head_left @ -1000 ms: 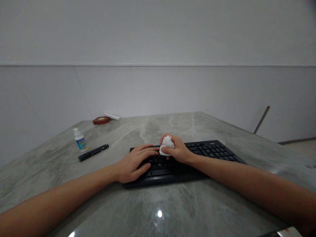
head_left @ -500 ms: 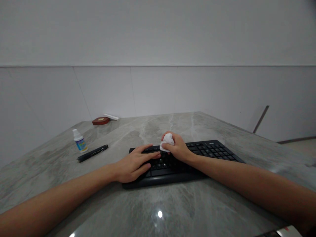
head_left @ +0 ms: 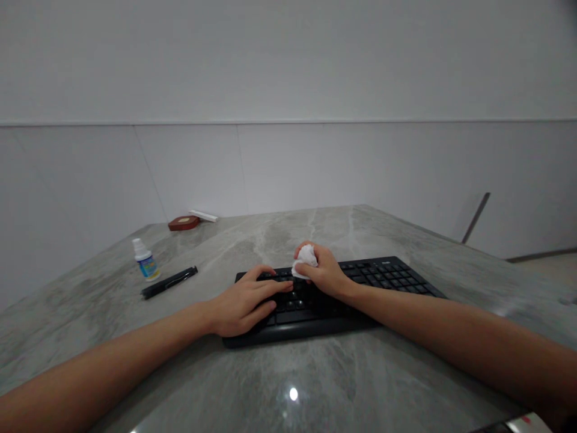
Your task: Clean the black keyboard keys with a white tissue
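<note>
A black keyboard [head_left: 311,328] lies on the grey marbled table, tilted slightly in view. Over its left part rests my left hand [head_left: 246,302], palm down with fingers spread and nothing held, the fingertips on or just above the keys. My right hand [head_left: 325,270] is closed around a crumpled white tissue [head_left: 306,258] at the upper middle of the keyboard, beside the left fingertips. My hands and right forearm hide some of the keys.
A small white spray bottle [head_left: 146,261] with a blue label stands at the left, beside a black pen-like object [head_left: 169,282]. Farther back on the table [head_left: 288,231] lie a reddish-brown case [head_left: 183,224] and a thin white item [head_left: 204,215]. An object's corner [head_left: 527,423] shows bottom right.
The upper fingers of my left hand have bent and drawn back a little. My right hand keeps the tissue in nearly the same place.
</note>
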### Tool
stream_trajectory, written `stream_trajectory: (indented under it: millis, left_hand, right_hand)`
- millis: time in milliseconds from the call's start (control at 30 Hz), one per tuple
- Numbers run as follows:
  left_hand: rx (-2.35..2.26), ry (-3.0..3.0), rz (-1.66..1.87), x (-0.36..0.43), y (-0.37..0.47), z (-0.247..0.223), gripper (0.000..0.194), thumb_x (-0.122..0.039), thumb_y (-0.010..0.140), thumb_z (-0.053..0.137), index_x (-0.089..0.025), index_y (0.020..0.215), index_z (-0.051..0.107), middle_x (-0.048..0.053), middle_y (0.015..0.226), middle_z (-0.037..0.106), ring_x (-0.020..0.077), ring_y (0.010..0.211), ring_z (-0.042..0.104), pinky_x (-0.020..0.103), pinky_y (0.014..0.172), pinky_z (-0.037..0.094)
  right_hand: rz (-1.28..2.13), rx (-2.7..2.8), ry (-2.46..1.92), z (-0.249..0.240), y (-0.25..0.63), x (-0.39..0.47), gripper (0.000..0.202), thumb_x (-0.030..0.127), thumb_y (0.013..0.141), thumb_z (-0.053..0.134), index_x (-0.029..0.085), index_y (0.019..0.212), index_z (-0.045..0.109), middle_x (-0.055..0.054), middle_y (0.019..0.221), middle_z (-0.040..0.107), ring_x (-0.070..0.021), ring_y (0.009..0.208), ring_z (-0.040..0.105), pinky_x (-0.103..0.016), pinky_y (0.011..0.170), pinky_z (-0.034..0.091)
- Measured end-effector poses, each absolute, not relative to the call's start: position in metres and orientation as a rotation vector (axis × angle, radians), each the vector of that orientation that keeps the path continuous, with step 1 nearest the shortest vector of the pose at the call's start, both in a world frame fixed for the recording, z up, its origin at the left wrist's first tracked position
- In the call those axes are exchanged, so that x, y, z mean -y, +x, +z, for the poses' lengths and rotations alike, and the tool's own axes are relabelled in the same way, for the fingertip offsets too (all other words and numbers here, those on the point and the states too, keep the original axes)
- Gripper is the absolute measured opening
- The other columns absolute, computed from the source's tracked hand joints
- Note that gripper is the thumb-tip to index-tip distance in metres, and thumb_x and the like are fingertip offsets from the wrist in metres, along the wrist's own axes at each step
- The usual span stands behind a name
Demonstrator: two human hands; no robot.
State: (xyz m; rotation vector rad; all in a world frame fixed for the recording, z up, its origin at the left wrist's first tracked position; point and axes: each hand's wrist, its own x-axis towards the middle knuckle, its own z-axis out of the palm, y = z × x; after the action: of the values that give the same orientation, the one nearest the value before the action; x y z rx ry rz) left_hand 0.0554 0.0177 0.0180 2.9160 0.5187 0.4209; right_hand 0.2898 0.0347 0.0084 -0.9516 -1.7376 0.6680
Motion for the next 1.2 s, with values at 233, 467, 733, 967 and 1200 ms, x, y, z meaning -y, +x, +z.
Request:
stream_trajectory:
  millis: [233, 467, 733, 967, 1200]
  left_hand:
    - [-0.483, 2.938, 0.430, -0.017, 0.057, 0.020, 0.047, -0.024, 0.099, 0.038, -0.021, 0.145, 0.033, 0.007, 0.138, 0.050, 0.0277, 0.122, 0.037, 0.048, 0.106, 0.034]
    - [-0.451, 2.957, 0.416, -0.015, 0.059, 0.023, 0.049, -0.026, 0.100, 0.035, -0.022, 0.148, 0.028, 0.009, 0.139, 0.048, 0.0259, 0.117, 0.043, 0.049, 0.107, 0.030]
    - [-0.529, 2.937, 0.404, -0.013, 0.059, 0.024, 0.048, -0.031, 0.099, 0.036, -0.024, 0.147, 0.031, 0.009, 0.135, 0.048, 0.0269, 0.116, 0.041, 0.047, 0.105, 0.036]
    - [-0.727, 2.988, 0.328, -0.017, 0.056, 0.017, 0.048, -0.042, 0.100, 0.034, -0.025, 0.145, 0.036, 0.010, 0.152, 0.024, 0.0368, 0.141, 0.013, 0.061, 0.112, 0.022]
    - [-0.746, 3.003, 0.239, -0.020, 0.055, 0.015, 0.049, -0.046, 0.100, 0.035, -0.032, 0.147, 0.032, 0.006, 0.158, 0.012, 0.0392, 0.143, 0.003, 0.065, 0.112, 0.018]
  right_hand:
    - [0.655, 1.735, -0.969, 0.009, 0.289, -0.034, 0.011, 0.023, 0.066, 0.059, 0.018, 0.076, 0.055, 0.004, 0.060, 0.049, -0.0117, 0.056, 0.046, -0.023, 0.053, 0.038]
    - [0.648, 1.743, -0.974, 0.009, 0.290, -0.034, 0.011, 0.022, 0.067, 0.058, 0.018, 0.077, 0.056, 0.004, 0.061, 0.050, -0.0117, 0.057, 0.046, -0.023, 0.053, 0.038]
    - [0.622, 1.764, -0.975, 0.009, 0.290, -0.033, 0.011, 0.021, 0.067, 0.058, 0.019, 0.077, 0.055, 0.004, 0.060, 0.049, -0.0118, 0.056, 0.046, -0.023, 0.054, 0.037]
    - [0.595, 1.775, -0.979, 0.010, 0.290, -0.034, 0.011, 0.021, 0.065, 0.057, 0.018, 0.076, 0.056, 0.004, 0.061, 0.048, -0.0119, 0.058, 0.045, -0.023, 0.055, 0.036]
    - [0.590, 1.780, -0.984, 0.009, 0.291, -0.034, 0.011, 0.020, 0.066, 0.057, 0.018, 0.077, 0.056, 0.005, 0.059, 0.048, -0.0119, 0.057, 0.045, -0.023, 0.055, 0.036]
